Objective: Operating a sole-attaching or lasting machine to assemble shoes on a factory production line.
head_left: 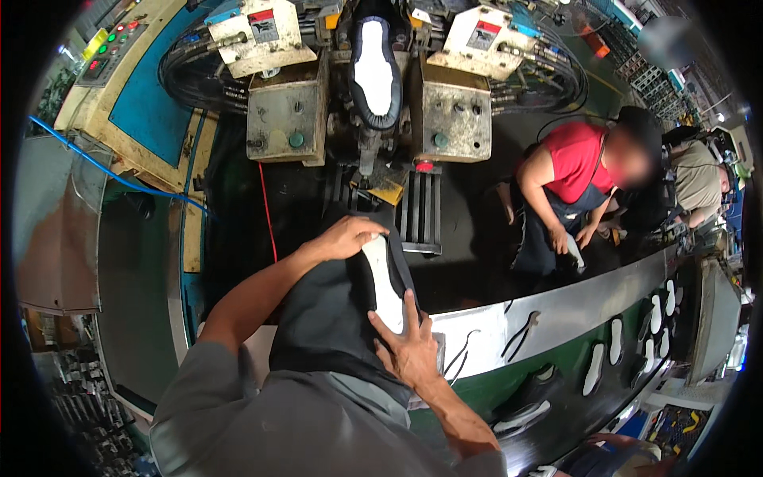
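Above my lap is a dark shoe upper with a long white insole (pixel 384 278) facing up. My left hand (pixel 355 237) grips its far end, with the fingers curled over the rim beside the insole. Around the near end, my right hand (pixel 410 350) holds the shoe, its thumb and index finger parted along the two sides of the insole. The palm side of that hand is hidden. Ahead of me, another dark shoe upper (pixel 377 118) with a white insole sits sole-up in the machine (pixel 288 119), apart from both hands.
To my right runs a metal ledge (pixel 548 306) with pincers (pixel 521 334) and a second pair of pincers (pixel 462 356). Beyond it, a dark belt (pixel 572 397) carries several shoes with white insoles. A person in red (pixel 568 163) works at front right. A blue hose (pixel 119 175) hangs left.
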The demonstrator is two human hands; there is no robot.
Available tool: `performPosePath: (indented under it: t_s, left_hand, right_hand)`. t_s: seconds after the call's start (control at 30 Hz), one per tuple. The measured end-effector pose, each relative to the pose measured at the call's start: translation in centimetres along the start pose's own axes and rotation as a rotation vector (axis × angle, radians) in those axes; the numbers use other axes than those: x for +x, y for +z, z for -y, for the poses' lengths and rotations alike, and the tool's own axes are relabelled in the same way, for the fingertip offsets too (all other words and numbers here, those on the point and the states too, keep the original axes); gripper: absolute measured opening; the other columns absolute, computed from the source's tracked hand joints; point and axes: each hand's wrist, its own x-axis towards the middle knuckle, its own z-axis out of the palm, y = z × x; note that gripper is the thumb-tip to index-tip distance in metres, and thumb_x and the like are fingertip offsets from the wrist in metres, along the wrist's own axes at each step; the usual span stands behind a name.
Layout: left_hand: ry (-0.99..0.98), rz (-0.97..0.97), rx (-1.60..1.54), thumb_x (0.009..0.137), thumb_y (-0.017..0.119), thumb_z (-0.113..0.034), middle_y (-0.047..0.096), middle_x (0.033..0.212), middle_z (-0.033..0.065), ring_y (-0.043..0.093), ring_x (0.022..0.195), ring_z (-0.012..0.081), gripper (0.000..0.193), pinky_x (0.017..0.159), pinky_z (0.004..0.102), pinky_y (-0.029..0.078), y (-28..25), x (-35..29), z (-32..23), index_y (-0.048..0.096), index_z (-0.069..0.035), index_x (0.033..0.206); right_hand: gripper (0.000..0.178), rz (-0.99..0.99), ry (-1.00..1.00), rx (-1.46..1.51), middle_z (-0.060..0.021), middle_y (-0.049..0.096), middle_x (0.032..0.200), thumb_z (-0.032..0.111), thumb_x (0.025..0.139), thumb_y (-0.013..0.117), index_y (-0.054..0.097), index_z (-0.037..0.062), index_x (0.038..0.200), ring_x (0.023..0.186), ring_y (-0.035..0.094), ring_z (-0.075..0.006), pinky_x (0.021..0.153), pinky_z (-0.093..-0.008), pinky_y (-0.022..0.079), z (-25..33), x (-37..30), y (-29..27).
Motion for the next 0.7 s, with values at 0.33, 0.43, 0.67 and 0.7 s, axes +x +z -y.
performPosePath:
  t_s: [0.33,0.43,0.67,0.7]
  left_hand:
    - [-0.239,-0.842,-0.642,0.106,0.073,-0.052,0.069,0.139,0.0132,0.066,0.125,0.0257,0.082,0.108,0.0395,0.052,-18.4,13.8,0.3,0.045,-0.005,0.167]
    - [-0.23,-0.413,-1.185,0.102,0.078,-0.045,0.069,0.139,0.0154,0.068,0.124,0.0273,0.074,0.108,0.047,0.056,-22.1,19.7,-2.7,0.05,-0.004,0.158]
    - [-0.111,-0.386,-1.058,0.106,0.071,-0.024,0.072,0.13,0.0147,0.073,0.113,0.0241,0.061,0.098,0.0423,0.063,-23.8,15.8,-4.8,0.049,-0.004,0.159]
    - [-0.088,-0.385,-1.077,0.106,0.07,-0.024,0.071,0.131,0.0157,0.073,0.114,0.0249,0.063,0.099,0.0425,0.062,-23.6,12.7,-6.4,0.047,-0.004,0.161]
  right_hand:
    - [0.072,-0.327,0.137,0.113,-0.0371,0.024,0.175,0.02,0.083,0.091,0.07,0.0349,0.15,0.126,0.059,-0.0553,0.096,-0.0572,0.06,-1.1,4.2,-6.7]
    - [0.072,-0.402,0.115,0.006,-0.0359,0.024,0.176,0.022,0.083,0.091,0.07,0.0337,0.151,0.129,0.058,-0.054,0.102,-0.0568,0.058,-1.1,8.7,-10.1]
    - [0.07,-0.502,-0.036,-0.061,-0.0345,0.032,0.173,0.022,0.086,0.088,0.069,0.0299,0.153,0.135,0.058,-0.054,0.111,-0.056,0.053,0.7,24.6,-16.9]
    - [0.07,-0.499,-0.045,-0.073,-0.0342,0.033,0.172,0.023,0.087,0.087,0.068,0.0311,0.154,0.135,0.058,-0.0541,0.112,-0.0559,0.053,0.9,26.8,-17.4]
